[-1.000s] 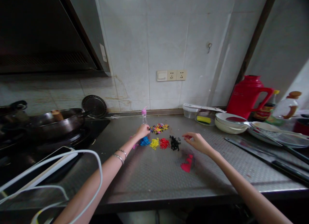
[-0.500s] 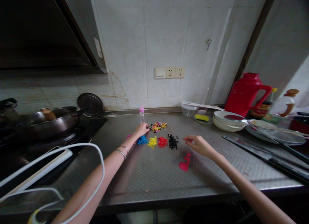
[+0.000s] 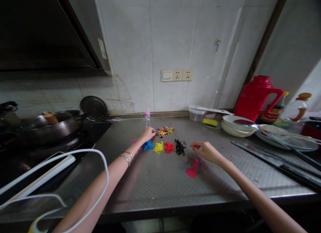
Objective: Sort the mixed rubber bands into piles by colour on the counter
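On the steel counter (image 3: 163, 183) lie small heaps of little elastic bands: blue (image 3: 148, 145), yellow (image 3: 158, 147), red (image 3: 169, 147) and black (image 3: 179, 147), with a mixed-colour heap (image 3: 163, 131) behind them. My left hand (image 3: 147, 134), bracelets on its wrist, reaches to the left edge of the mixed heap with fingers pinched together. My right hand (image 3: 206, 150) hovers right of the black heap, fingers curled in a pinch on something tiny and pink. A bright pink heap (image 3: 192, 169) lies below that hand.
A small pink-capped bottle (image 3: 147, 118) stands behind my left hand. A wok (image 3: 50, 126) sits on the stove at left, a white cable (image 3: 62, 172) in front. Bowls (image 3: 234, 126), plates, a long knife (image 3: 276, 162) and a red thermos jug (image 3: 255, 96) crowd the right.
Both hands stay almost where they were. The view has shifted slightly; my left hand's fingers have closed in at the edge of the mixed heap.
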Demonstrator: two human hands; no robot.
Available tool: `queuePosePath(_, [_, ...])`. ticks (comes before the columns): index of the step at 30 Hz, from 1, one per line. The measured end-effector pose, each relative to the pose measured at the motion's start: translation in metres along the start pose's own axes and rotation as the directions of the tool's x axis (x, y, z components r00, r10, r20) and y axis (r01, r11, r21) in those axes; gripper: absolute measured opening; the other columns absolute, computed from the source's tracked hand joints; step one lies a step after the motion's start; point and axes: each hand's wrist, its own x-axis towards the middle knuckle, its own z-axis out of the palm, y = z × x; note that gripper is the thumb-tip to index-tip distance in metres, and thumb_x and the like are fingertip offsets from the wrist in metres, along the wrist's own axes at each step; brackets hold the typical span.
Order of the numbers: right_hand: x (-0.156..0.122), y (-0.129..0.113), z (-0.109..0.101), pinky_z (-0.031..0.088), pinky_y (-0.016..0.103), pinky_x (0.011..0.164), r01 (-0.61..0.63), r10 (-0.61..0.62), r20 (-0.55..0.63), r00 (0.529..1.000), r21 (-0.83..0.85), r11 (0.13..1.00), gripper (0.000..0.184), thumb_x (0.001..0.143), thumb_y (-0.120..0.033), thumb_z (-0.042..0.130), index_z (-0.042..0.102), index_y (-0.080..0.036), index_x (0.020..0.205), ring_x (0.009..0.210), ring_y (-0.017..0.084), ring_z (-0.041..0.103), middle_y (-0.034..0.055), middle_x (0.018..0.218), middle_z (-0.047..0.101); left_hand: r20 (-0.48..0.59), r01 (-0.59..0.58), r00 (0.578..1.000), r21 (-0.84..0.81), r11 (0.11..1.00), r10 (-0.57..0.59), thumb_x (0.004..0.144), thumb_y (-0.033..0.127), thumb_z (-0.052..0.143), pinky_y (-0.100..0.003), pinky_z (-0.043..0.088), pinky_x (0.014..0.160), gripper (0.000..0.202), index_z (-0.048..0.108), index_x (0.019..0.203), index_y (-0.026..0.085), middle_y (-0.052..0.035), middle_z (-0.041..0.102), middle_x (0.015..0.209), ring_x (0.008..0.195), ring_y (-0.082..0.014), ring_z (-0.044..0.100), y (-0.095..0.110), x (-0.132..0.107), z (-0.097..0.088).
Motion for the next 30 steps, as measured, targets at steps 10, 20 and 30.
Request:
queuePosePath(10, [-0.001, 0.001, 0.001, 0.044, 0.026, 0.069, -0.027, 0.027, 0.020, 0.999, 0.012, 1.000, 0.028, 0.073, -0.026, 0.044, 0.065, -0.019, 0.091, 0.073, 0.017, 0.059, 0.0063, 0.084, 0.066, -0.017, -0.033, 0.999, -0.079, 0.996, 0.032, 0.071, 0.018, 0.049, -0.024, 0.042, 0.067, 0.022, 0.068, 0.081, 0.012, -0.0090, 0.067, 0.081, 0.071, -0.0148, 0.058, -0.002, 0.006, 0.006])
queuePosePath(20, [-0.003, 0.004, 0.002, 0.043, 0.025, 0.068, -0.013, 0.013, 0.012, 1.000, -0.015, 1.000, 0.028, 0.075, -0.026, 0.042, 0.064, -0.020, 0.091, 0.072, 0.016, 0.059, 0.0045, 0.083, 0.066, 0.027, -0.061, 0.998, -0.093, 0.994, 0.064, 0.068, 0.029, 0.055, -0.024, 0.041, 0.061, 0.025, 0.069, 0.081, 0.013, -0.0084, 0.067, 0.076, 0.063, -0.0141, 0.056, -0.002, 0.009, 0.011])
queuePosePath(30, [-0.001, -0.001, 0.001, 0.043, 0.026, 0.068, -0.027, 0.026, 0.042, 0.999, 0.025, 0.999, 0.027, 0.073, -0.025, 0.045, 0.065, -0.019, 0.090, 0.073, 0.017, 0.059, 0.0054, 0.084, 0.066, 0.017, -0.072, 0.997, -0.093, 0.993, 0.074, 0.069, 0.021, 0.051, -0.023, 0.040, 0.061, 0.023, 0.069, 0.080, 0.013, -0.0078, 0.067, 0.076, 0.064, -0.0140, 0.057, 0.000, 0.010, 0.014])
